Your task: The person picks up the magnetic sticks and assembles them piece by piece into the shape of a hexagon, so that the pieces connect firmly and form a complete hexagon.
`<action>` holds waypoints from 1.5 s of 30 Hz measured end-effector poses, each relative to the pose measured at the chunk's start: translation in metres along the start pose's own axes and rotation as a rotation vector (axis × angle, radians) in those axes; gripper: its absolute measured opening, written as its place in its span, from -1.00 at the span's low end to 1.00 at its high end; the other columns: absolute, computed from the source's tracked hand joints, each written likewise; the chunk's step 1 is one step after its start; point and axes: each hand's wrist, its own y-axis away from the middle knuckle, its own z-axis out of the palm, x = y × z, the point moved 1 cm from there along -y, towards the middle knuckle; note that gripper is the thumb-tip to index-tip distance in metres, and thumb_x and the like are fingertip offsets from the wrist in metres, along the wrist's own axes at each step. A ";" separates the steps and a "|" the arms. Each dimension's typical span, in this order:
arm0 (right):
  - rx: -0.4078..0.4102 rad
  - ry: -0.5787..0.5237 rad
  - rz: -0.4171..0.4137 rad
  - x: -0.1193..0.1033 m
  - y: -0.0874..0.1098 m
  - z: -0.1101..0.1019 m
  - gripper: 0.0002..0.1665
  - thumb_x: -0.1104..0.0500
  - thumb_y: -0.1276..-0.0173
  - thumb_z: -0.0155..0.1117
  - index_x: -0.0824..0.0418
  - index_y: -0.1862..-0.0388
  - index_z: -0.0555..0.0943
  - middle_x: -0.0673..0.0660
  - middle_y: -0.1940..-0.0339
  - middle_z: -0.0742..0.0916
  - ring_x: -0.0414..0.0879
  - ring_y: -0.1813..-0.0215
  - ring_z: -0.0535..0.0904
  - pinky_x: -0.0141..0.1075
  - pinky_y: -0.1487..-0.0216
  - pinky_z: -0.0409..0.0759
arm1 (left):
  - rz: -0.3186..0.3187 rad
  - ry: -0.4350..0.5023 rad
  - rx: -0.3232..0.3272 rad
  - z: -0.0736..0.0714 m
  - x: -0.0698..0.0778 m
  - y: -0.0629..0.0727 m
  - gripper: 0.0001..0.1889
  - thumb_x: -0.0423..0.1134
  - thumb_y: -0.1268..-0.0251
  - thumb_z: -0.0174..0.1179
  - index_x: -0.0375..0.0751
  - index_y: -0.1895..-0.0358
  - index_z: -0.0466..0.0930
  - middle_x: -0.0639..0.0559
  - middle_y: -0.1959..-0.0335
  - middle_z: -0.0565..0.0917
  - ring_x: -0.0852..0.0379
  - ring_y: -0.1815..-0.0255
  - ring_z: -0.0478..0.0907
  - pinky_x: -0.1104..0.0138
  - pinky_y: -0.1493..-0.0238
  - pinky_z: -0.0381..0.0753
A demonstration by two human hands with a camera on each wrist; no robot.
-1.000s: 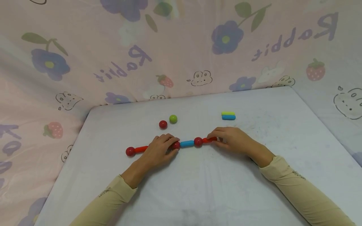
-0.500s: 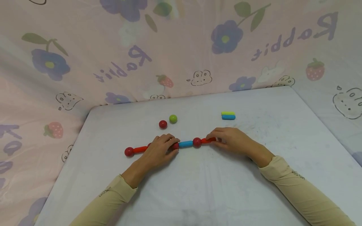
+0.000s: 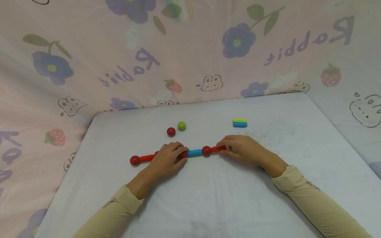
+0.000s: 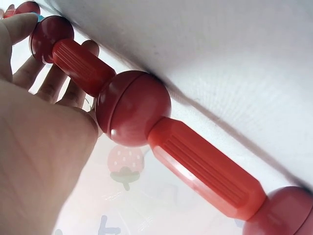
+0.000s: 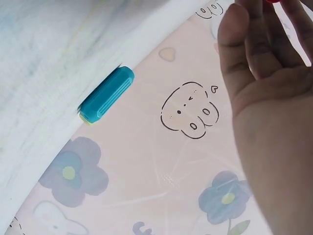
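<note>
Chain of rods and balls (image 3: 178,154), lying flat across the middle of the table (image 3: 208,198), roughly parallel to its near edge: red end ball (image 3: 134,160), red rod (image 3: 147,158), a ball under the left hand, blue rod (image 3: 194,152), red ball (image 3: 206,150), short red rod (image 3: 217,149). Left hand (image 3: 168,158) resting over the chain left of the blue rod, fingers curled around a ball and rod. Right hand (image 3: 242,148) pinching the right-hand red rod at its outer end. Loose red ball (image 3: 171,132) and green ball (image 3: 182,125), just beside each other, toward the far edge. Yellow-green rod (image 3: 239,120) touching a second blue rod (image 3: 239,124), toward the far right corner. Printed cloth (image 3: 89,59) behind the table.
</note>
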 end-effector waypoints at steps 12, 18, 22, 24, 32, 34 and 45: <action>0.059 0.054 0.049 0.003 -0.008 -0.001 -0.73 -0.02 -0.39 0.31 0.05 0.03 0.71 -0.08 0.11 0.75 -0.17 0.12 0.66 -0.20 0.07 0.66 | -0.001 0.007 -0.013 -0.001 0.000 -0.001 -0.59 -0.06 -0.29 0.33 0.03 -0.19 0.59 0.09 -0.05 0.62 0.15 -0.02 0.51 0.22 -0.09 0.51; 0.052 0.046 0.039 0.012 -0.018 0.001 -0.75 0.02 -0.39 0.31 0.08 0.04 0.72 -0.05 0.10 0.74 -0.13 0.02 0.65 -0.17 -0.04 0.64 | -0.001 0.001 -0.014 0.001 -0.001 0.000 -0.60 -0.06 -0.30 0.32 0.03 -0.19 0.59 0.10 -0.05 0.61 0.16 0.00 0.50 0.23 -0.09 0.52; 0.036 0.021 0.050 0.014 -0.027 0.002 -0.75 0.03 -0.38 0.32 0.08 0.03 0.72 -0.04 0.10 0.74 -0.13 0.03 0.63 -0.19 -0.04 0.64 | -0.004 0.002 -0.018 0.001 -0.001 0.000 -0.60 -0.05 -0.30 0.32 0.03 -0.18 0.59 0.10 -0.04 0.61 0.16 0.00 0.51 0.22 -0.10 0.53; 0.010 0.009 0.067 0.016 -0.032 0.004 -0.74 0.02 -0.40 0.30 0.07 0.01 0.71 -0.04 0.08 0.73 -0.13 0.00 0.62 -0.18 -0.06 0.64 | -0.005 0.002 -0.020 0.001 -0.002 0.000 -0.60 -0.05 -0.30 0.32 0.03 -0.18 0.59 0.10 -0.04 0.61 0.16 0.00 0.51 0.22 -0.09 0.52; -0.008 -0.012 0.076 0.025 -0.047 0.006 -0.74 0.03 -0.40 0.30 0.09 0.01 0.70 -0.02 0.06 0.74 -0.08 -0.04 0.63 -0.13 -0.13 0.62 | 0.009 -0.012 -0.013 0.001 -0.001 -0.001 -0.60 -0.05 -0.29 0.32 0.05 -0.18 0.59 0.12 -0.03 0.61 0.19 0.02 0.50 0.24 -0.07 0.53; 0.003 -0.006 0.057 0.027 -0.048 0.007 -0.73 0.03 -0.40 0.30 0.10 0.02 0.71 -0.02 0.07 0.74 -0.08 -0.03 0.63 -0.13 -0.12 0.63 | 0.011 -0.010 -0.015 0.001 0.000 -0.002 -0.60 -0.05 -0.29 0.32 0.05 -0.18 0.59 0.12 -0.03 0.61 0.19 0.03 0.50 0.24 -0.07 0.53; -0.011 0.032 0.010 0.030 -0.070 0.015 -0.73 0.01 -0.41 0.29 0.06 -0.01 0.70 0.00 0.04 0.74 -0.07 -0.04 0.63 -0.13 -0.12 0.64 | 0.000 -0.011 -0.020 0.000 -0.001 -0.001 -0.58 -0.04 -0.27 0.34 0.06 -0.18 0.58 0.11 -0.04 0.61 0.17 0.00 0.51 0.23 -0.09 0.54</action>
